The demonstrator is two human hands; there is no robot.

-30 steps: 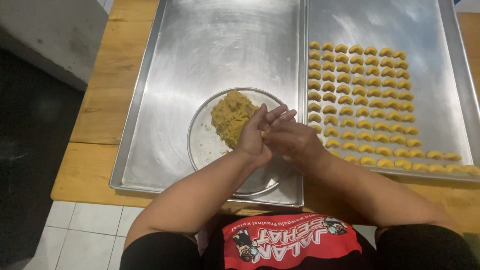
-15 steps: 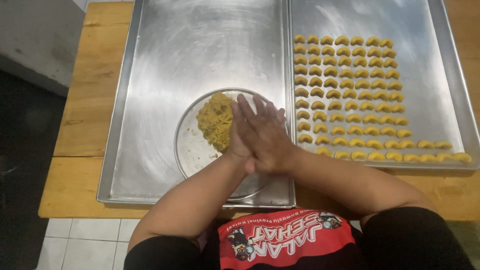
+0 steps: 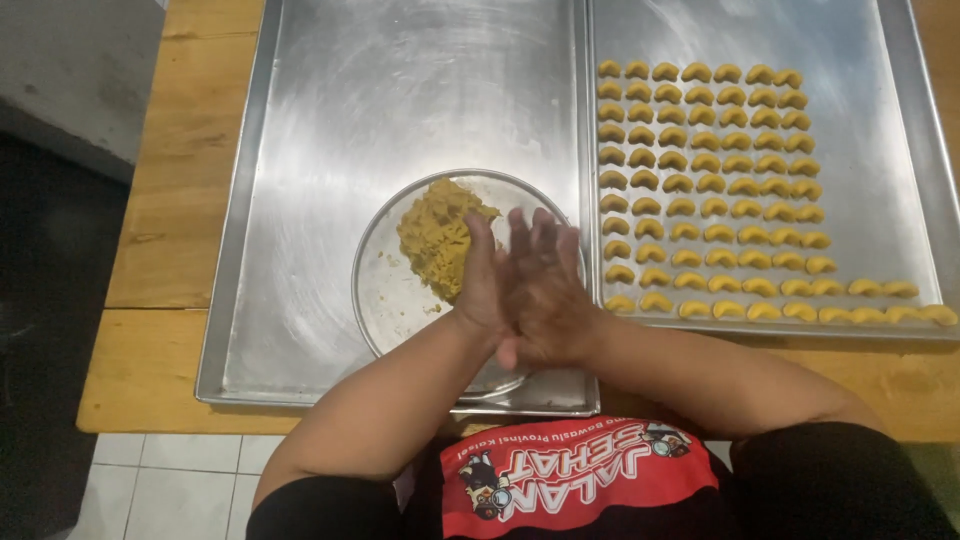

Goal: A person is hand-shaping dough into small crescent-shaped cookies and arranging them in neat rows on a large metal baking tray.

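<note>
Head view shows the left hand (image 3: 487, 285) and right hand (image 3: 545, 300) pressed palm to palm, fingers straight, above the round metal plate (image 3: 385, 290); whether dough sits between them I cannot tell. Yellow dough (image 3: 437, 235) lies at the plate's 12 o'clock. Shaped crescents (image 3: 720, 185) fill the tray (image 3: 880, 120) at 3 o'clock on the wooden surface (image 3: 170, 200).

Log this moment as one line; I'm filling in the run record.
left hand and right hand: palms pressed together | over: round plate of yellow dough | right tray: rows of shaped pieces
</note>
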